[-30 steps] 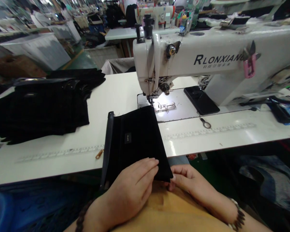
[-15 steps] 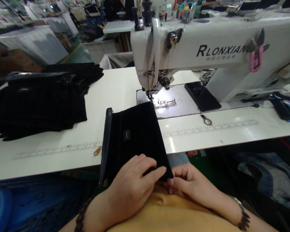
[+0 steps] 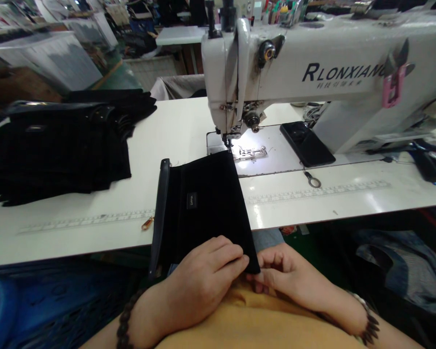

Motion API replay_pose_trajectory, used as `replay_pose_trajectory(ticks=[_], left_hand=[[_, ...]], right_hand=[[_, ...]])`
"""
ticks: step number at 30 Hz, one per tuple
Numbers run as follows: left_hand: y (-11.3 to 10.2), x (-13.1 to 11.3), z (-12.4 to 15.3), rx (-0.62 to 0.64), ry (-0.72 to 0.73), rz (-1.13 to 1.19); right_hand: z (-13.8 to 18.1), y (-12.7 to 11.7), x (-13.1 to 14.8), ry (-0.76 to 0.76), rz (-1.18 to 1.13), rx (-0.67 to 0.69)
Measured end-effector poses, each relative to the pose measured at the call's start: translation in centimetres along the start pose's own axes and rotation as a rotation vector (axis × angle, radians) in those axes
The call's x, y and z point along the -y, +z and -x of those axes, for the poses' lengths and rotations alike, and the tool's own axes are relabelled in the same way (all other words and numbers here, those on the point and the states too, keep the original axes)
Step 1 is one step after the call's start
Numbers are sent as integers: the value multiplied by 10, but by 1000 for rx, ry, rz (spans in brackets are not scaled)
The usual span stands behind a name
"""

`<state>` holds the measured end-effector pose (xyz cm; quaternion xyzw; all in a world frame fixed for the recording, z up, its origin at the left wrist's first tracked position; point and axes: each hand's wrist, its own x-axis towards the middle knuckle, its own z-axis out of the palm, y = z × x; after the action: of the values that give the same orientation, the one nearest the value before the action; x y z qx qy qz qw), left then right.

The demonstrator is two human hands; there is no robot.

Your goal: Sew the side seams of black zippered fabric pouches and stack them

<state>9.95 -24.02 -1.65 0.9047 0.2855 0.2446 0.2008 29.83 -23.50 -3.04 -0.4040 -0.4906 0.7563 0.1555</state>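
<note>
A black fabric pouch (image 3: 203,203) with a small label and a gold zipper pull (image 3: 147,223) lies across the front edge of the white sewing table (image 3: 167,135), its far corner at the needle of the white sewing machine (image 3: 312,77). My left hand (image 3: 199,278) rests on the pouch's near end, fingers curled and pinching its lower right corner. My right hand (image 3: 279,274) is closed and pinches the same corner from the right side.
A stack of black pouches (image 3: 58,145) sits on the table's left part. A black phone (image 3: 307,144) lies on the machine bed, with a small ring tool (image 3: 313,182) in front of it. Pink snips (image 3: 392,87) hang on the machine arm. Clutter sits at the right edge.
My left fingers have curled from lying flat into a pinch at the pouch's corner, and my right hand has closed in on that corner. The pouch has barely shifted.
</note>
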Motion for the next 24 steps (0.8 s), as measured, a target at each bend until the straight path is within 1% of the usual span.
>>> replay_pose_trajectory(ticks=[6,9,12,16,17,19,21,22,23,24], left_hand=[[-4,1,-1,-10,33,1],[-4,1,-2,-7,40,-7],[-4,0,-2,-8,50,-41],[-5,-1,0,19,78,-153],[-5,-1,0,13,91,-177],[-7,-1,-1,-39,124,-208],[-10,-2,-3,-104,155,-221],[-12,-2,-4,-123,161,-226],[-14,-3,-6,-130,163,-230],[-17,-4,-7,-128,158,-234]], right_hand=[[-2,-1,-2,36,-250,57],[-3,-1,-4,28,-375,40],[-4,0,-7,50,-406,25],[-7,2,-9,107,-420,38],[-7,2,-9,116,-427,42],[-7,3,-7,132,-433,52],[-4,2,-3,124,-345,68],[-1,1,-1,91,-221,51],[3,0,2,21,-36,4],[7,-2,4,-96,193,-75]])
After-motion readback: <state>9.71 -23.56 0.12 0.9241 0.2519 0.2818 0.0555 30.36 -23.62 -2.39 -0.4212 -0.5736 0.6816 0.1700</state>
